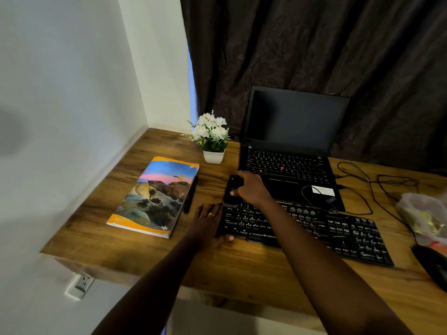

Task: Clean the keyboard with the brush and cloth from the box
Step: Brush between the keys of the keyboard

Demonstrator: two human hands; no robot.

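Observation:
A black keyboard (314,228) lies slanted on the wooden desk (242,269), in front of an open laptop. My left hand (209,223) rests flat against the keyboard's left end, thumb at its front corner. My right hand (251,189) reaches over the keyboard's far left corner and grips a small black box-like object (232,186) standing there. Whether this is the box I cannot tell; no brush or cloth shows.
An open black laptop (290,151) stands behind the keyboard, cables (362,184) trailing right. A notebook (157,197) with a pen (189,197) beside it lies at left, a white flower pot (212,141) behind. A plastic bag (425,216) and black mouse (433,264) sit at right.

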